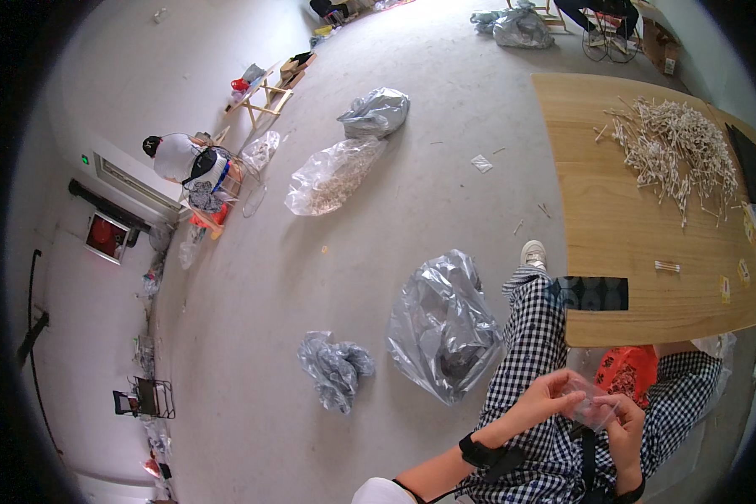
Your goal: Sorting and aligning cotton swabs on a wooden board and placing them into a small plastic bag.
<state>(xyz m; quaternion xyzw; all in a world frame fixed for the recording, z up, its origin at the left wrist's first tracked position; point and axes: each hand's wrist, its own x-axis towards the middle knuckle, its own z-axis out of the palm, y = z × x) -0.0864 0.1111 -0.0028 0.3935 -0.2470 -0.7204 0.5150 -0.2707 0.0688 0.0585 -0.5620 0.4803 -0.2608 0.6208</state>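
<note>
Above my lap, a small clear plastic bag (590, 406) is stretched between my two hands. The fingers of my left hand (554, 396) pinch one side of it, and my right hand (626, 427) grips the other. Whether anything is inside the bag I cannot tell. Just beyond the hands, a red plastic bag (634, 368) with small reddish-brown pieces showing sits by my legs, below the table edge. A small bundle of cotton swabs (667, 266) lies on the wooden table (622, 235). Farther back on it is a big loose heap of cotton swabs (672, 147).
Small yellow-and-white cards (725, 290) lie at the table's right. A dark patterned sheet (592, 294) overlaps its left edge. Grey plastic bags (445, 323) rest on the floor, with a clear filled bag (332, 181) farther off. Another person (197, 168) sits at the left.
</note>
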